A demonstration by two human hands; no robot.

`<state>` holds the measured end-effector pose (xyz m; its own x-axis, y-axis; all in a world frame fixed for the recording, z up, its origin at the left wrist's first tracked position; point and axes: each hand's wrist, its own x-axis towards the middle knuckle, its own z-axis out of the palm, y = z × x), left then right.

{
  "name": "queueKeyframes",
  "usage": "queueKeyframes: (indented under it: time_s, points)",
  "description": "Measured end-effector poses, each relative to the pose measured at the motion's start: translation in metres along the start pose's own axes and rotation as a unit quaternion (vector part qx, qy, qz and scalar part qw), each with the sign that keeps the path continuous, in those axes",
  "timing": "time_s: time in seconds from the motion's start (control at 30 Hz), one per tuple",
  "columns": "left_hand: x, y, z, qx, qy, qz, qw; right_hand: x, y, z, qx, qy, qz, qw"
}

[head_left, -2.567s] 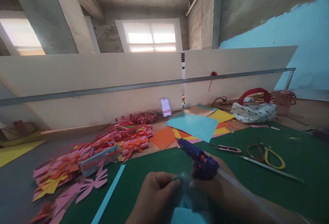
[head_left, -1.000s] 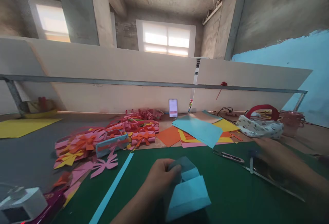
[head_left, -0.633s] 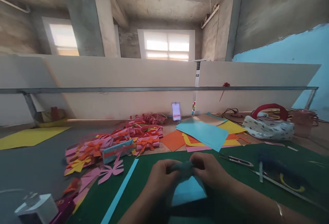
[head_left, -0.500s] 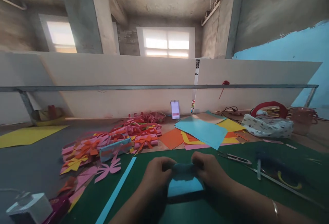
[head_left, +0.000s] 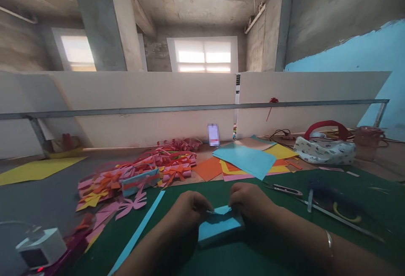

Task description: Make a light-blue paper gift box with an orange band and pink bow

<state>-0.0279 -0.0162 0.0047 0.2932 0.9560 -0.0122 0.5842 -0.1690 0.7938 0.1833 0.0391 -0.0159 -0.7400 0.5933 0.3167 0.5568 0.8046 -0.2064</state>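
Note:
A small folded piece of blue paper (head_left: 220, 226), shaped like a shallow box, sits low over the green cutting mat (head_left: 177, 263). My left hand (head_left: 191, 210) pinches its far left corner. At the far right corner, my right hand (head_left: 248, 202) has its fingers closed on the same paper. The paper's far edge stands up between my fingertips. To the left of my left arm lies a long blue paper strip (head_left: 139, 231) on the mat. A utility knife (head_left: 287, 190) lies right of my right hand.
Left of centre is a pile of pink and orange paper pieces (head_left: 145, 162). Coloured sheets (head_left: 247, 158) lie behind the mat, near an upright phone (head_left: 213, 135). A metal ruler (head_left: 348, 221) and a basket with a red handle (head_left: 325, 147) are on the right. A white adapter (head_left: 42, 248) stands front left.
The blue paper has tilted and shifted slightly left, its raised far edge now lower and more visible. Both hands keep their hold on it. The camera view has turned a little.

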Motion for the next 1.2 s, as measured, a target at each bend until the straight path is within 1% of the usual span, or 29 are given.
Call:
queueKeyframes:
  time_s: [0.1,0.23,0.33,0.4,0.47,0.57,0.7,0.83,0.9,1.0,1.1,1.2]
  points:
    - [-0.002,0.000,-0.005,0.030,-0.043,0.004,0.999,0.002,0.003,0.001,-0.025,-0.033,-0.042,0.998]
    - [-0.004,0.000,-0.008,0.104,-0.089,0.052,0.989,0.003,0.006,0.003,-0.065,-0.062,-0.080,0.993]
    - [-0.003,0.000,-0.008,0.115,-0.082,0.045,0.989,0.002,0.006,0.003,-0.081,-0.067,-0.087,0.991]
    - [-0.003,-0.001,-0.007,0.104,-0.070,0.032,0.992,0.001,0.005,0.003,-0.082,-0.068,-0.087,0.990]
    - [-0.003,-0.001,-0.006,0.088,-0.069,0.027,0.993,0.001,0.004,0.002,-0.081,-0.066,-0.082,0.991]
    - [-0.003,0.000,-0.007,0.046,-0.055,0.003,0.997,0.001,0.002,0.001,-0.078,-0.046,-0.054,0.994]
    - [-0.004,0.001,-0.013,0.030,-0.020,-0.016,0.999,0.000,0.000,-0.003,-0.068,0.011,0.016,0.997]
    - [-0.008,0.005,-0.016,0.011,-0.032,-0.029,0.999,-0.001,-0.004,-0.006,-0.052,0.064,0.077,0.994]
    - [-0.010,0.007,-0.015,-0.006,-0.044,-0.020,0.999,-0.001,-0.006,-0.006,-0.046,0.088,0.099,0.990]
    - [-0.011,0.004,-0.011,-0.016,-0.038,-0.002,0.999,0.000,-0.007,-0.006,-0.033,0.119,0.118,0.985]
    - [-0.009,-0.001,-0.006,0.005,0.004,0.038,0.999,0.000,-0.006,-0.008,-0.016,0.138,0.119,0.983]
    - [-0.005,-0.004,-0.001,-0.007,0.041,0.080,0.996,0.001,-0.004,-0.008,0.000,0.145,0.111,0.983]
